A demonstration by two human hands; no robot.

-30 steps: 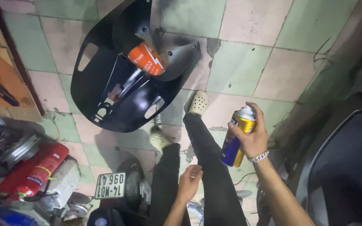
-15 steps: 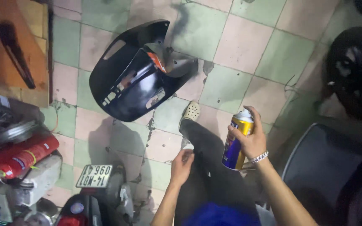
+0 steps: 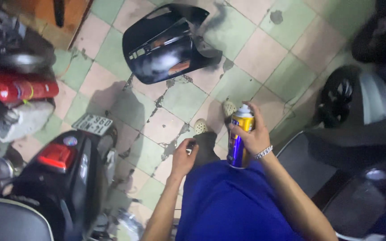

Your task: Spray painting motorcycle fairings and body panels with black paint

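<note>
Right hand [image 3: 254,134] wrapped around upright spray-paint can [image 3: 240,136], nozzle uncovered; left hand [image 3: 183,158] loosely curled, seemingly empty. Glossy black scooter fairing [image 3: 168,44] lies ahead on tiled floor [image 3: 264,49]. Between coats, probably; spraying again needs closer aim.

scooter seat [image 3: 10,218] cropped, left hand [image 3: 183,156] fingertips hidden

Yellow-blue spray can [image 3: 239,139] upright, gripped above blue lap.
</note>
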